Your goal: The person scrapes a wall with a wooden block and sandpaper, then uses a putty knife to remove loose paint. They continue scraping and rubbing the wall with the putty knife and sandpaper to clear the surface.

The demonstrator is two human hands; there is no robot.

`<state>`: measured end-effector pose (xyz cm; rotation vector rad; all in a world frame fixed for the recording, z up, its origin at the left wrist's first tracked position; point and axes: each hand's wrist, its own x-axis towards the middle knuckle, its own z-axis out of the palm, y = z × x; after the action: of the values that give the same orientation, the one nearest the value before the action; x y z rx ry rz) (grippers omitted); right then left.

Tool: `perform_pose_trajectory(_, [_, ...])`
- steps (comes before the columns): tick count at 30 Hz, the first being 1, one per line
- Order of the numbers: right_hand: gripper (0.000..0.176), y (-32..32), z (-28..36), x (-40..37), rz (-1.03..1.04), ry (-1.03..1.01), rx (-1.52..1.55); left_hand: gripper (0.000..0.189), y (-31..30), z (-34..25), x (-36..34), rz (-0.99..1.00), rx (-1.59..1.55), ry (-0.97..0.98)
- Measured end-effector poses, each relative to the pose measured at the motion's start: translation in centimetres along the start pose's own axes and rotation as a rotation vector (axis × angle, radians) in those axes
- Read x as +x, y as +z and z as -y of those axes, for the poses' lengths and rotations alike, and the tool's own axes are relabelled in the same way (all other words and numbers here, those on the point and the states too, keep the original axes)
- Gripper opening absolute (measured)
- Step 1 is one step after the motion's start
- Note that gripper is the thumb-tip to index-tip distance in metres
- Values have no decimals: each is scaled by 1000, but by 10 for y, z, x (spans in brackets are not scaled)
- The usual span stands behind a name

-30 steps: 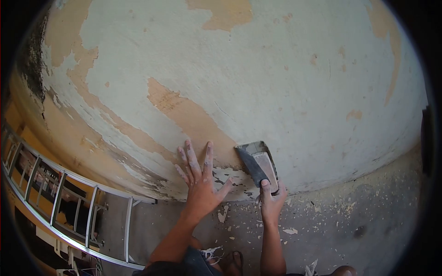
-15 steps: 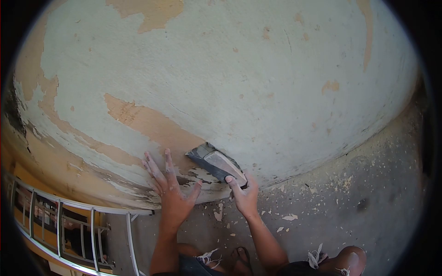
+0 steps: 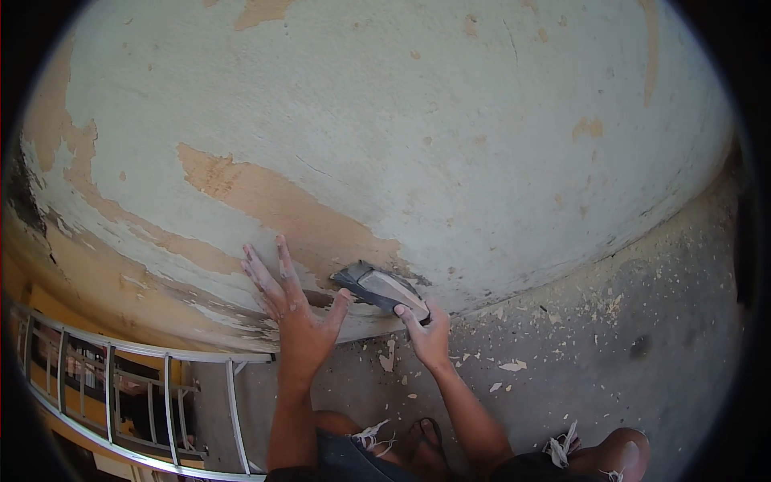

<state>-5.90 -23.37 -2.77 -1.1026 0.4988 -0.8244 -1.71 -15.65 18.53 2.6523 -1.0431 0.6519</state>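
My left hand (image 3: 295, 309) has its dusty fingers spread against the lower part of the wall (image 3: 337, 104), holding nothing. To its right, my right hand (image 3: 427, 331) grips the near end of a sanding block (image 3: 387, 291) wrapped in dark sheet, thumb on top. The block lies along the wall's lower edge, its far end over a bare tan patch (image 3: 273, 197) where the pale green paint is gone. Dark, flaking paint shows between the block and my left hand.
A metal ladder (image 3: 110, 394) lies at the lower left. Paint chips (image 3: 512, 365) are scattered over the grey floor (image 3: 562, 402). My knees in torn jeans and a sandalled foot (image 3: 430, 438) show at the bottom.
The block has tilted flatter and its far end sits lower, uncovering more of the tan patch near it. My left hand stays spread on the wall. The whole view has shifted slightly.
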Motion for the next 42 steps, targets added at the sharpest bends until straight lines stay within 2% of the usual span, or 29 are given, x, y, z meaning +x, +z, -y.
perform_pose_trajectory(2, [38,-4,-29,-9,-47,-73,-82,108,0,4,2,-47,-16,16])
perform_pose_trajectory(4, [42,-18,-67,-19,-26,147,-5,108,0,5,2,-47,-13,22])
perform_pose_trajectory(7, [39,-34,-86,-17,-21,216,25,107,-4,-5,3,-74,-5,31])
perform_pose_trajectory(11, [37,-7,-8,-1,31,258,154,104,-5,-7,2,-99,-9,20])
perform_pose_trajectory(13, [36,-2,17,-2,65,207,162,105,-1,0,4,-83,-27,40])
perform_pose_trajectory(18, [37,-50,-105,-18,-72,113,28,104,4,-3,4,-97,-23,36])
perform_pose_trajectory(20, [37,-50,-112,-13,-96,93,41,103,2,-4,4,-85,-19,31])
perform_pose_trajectory(22, [38,-53,-98,-4,-29,156,73,103,-2,-5,5,-108,-20,32])
perform_pose_trajectory(23, [39,-47,-57,1,33,289,140,103,0,-8,6,-130,-35,52])
perform_pose_trajectory(24, [39,-38,-49,4,22,293,128,103,4,-11,5,-121,-49,51])
perform_pose_trajectory(26, [39,-23,-41,6,37,84,34,102,4,-14,6,-147,-22,36])
perform_pose_trajectory(32, [35,-60,-110,-24,-60,186,85,101,6,-15,7,-146,42,18])
perform_pose_trajectory(36, [33,-49,-78,-9,-1,274,156,100,8,-15,5,-140,-19,51])
perform_pose_trajectory(38, [31,-29,-42,2,86,174,172,101,11,-17,7,-162,-11,58])
perform_pose_trajectory(41, [29,-28,-46,-3,101,229,227,102,19,-7,9,-163,20,74])
perform_pose_trajectory(42, [29,-32,-65,-9,102,227,226,102,18,-9,10,-166,20,74])
